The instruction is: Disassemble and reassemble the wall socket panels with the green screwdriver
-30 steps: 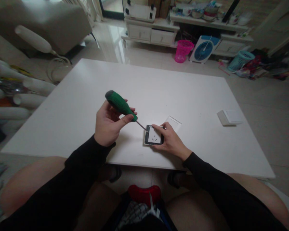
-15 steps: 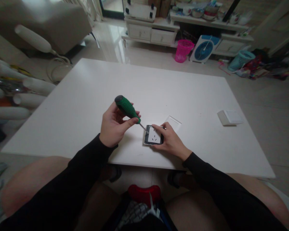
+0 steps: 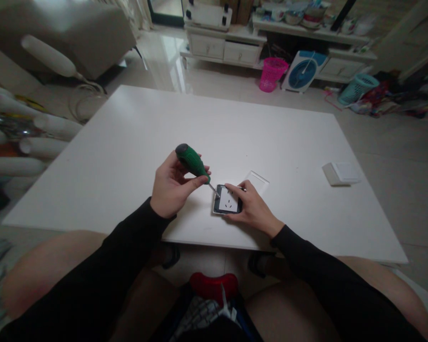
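My left hand [image 3: 174, 185] is closed around the green handle of a screwdriver [image 3: 192, 162], tilted with its grey butt up and to the left. Its metal tip meets the left edge of a wall socket [image 3: 228, 200] with a white face and dark frame. Gripping that socket from the right is my right hand [image 3: 251, 206], fingers on its far edge and thumb on its near edge. The socket rests on the white table. Just behind my right hand lies a thin white cover frame [image 3: 258, 180], partly hidden by the fingers.
At the right of the white table [image 3: 146, 123] sits a white wall-plate box [image 3: 340, 174]. Past the table are a pink basket [image 3: 271, 75], a blue fan [image 3: 303, 72] and a low white cabinet [image 3: 207, 47]. White rolls [image 3: 46, 147] crowd the left side.
My left hand and the screwdriver have moved right and slightly nearer, and the screwdriver stands steeper. Its tip stays at the socket's left edge. My right hand and the socket have not visibly moved.
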